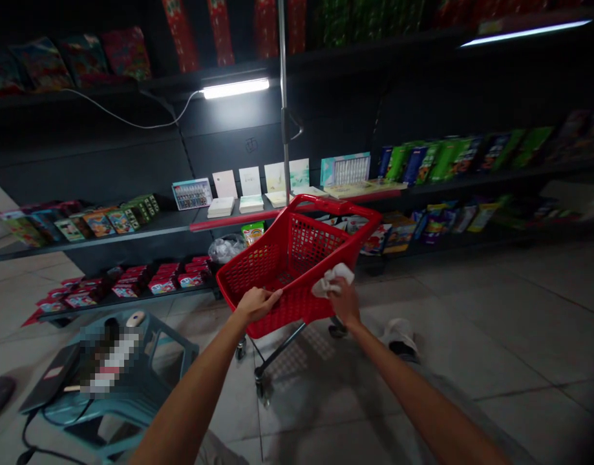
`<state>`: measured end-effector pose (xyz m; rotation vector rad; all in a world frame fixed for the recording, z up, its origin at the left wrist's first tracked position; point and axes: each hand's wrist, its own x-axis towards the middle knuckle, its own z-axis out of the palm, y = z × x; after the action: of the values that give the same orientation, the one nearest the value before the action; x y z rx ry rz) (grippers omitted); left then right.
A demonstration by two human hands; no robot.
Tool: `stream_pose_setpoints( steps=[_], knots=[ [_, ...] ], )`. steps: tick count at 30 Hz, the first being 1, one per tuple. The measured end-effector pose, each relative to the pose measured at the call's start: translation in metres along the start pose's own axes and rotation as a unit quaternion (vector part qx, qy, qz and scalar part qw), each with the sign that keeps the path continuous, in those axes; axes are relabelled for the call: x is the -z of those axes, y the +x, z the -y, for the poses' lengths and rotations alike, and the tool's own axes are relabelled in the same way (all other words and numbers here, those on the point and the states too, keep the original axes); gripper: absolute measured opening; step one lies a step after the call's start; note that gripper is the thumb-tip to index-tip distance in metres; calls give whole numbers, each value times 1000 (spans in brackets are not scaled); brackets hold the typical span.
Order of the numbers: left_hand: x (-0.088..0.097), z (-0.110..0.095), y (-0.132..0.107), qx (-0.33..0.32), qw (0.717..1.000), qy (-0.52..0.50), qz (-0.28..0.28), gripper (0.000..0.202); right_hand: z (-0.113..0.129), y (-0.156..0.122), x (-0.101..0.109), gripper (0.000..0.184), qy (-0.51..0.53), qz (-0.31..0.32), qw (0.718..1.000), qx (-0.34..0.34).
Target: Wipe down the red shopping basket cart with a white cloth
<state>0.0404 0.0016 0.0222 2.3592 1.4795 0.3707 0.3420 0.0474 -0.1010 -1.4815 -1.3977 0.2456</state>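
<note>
On the floor (452, 368) by the shelves (173, 223), gripping the red cart (289, 309) by its rim (302, 279) with the left hand (256, 303), clutching white cloth (327, 284) against its side with the right hand (344, 301); aimed nose-first to near left, slanting lengthwise back to far-right handle (340, 206).

We rested our left hand (258, 303) on the near rim of a red shopping cart (255, 263), while our right hand (344, 302) held a crumpled white cloth (324, 285) against the cart's outer side. Behind the cart we saw upright books (251, 181) on a shelf (238, 222), below a lit tube lamp (236, 88). Near our left arm stood a blue stool (122, 408).
</note>
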Motion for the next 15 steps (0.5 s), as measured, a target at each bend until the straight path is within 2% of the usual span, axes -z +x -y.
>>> stream_pose_setpoints(
  steps=[3, 5, 8, 11, 13, 15],
  knots=[
    [-2, -2, 2, 3, 1000, 1, -4, 80, -7, 15, -9, 40, 31, -136, 984, -113],
    [-4, -3, 3, 3, 1000, -1, -6, 80, 5, -4, -31, 43, 58, -161, 974, -151],
    [-5, -4, 5, 11, 1000, 6, -4, 81, 48, -72, -76, 46, 115, -92, 978, -145],
    [-4, -3, 5, 16, 1000, 16, 1, 81, 105, -155, -115, 43, 178, 10, 983, -52],
    [-3, -3, 5, 14, 1000, 10, 3, 81, 134, -196, -129, 38, 191, 79, 978, -6],
    [-1, -2, 4, 20, 1000, 4, 5, 81, 143, -214, -131, 39, 185, 114, 976, 6]
  ],
)
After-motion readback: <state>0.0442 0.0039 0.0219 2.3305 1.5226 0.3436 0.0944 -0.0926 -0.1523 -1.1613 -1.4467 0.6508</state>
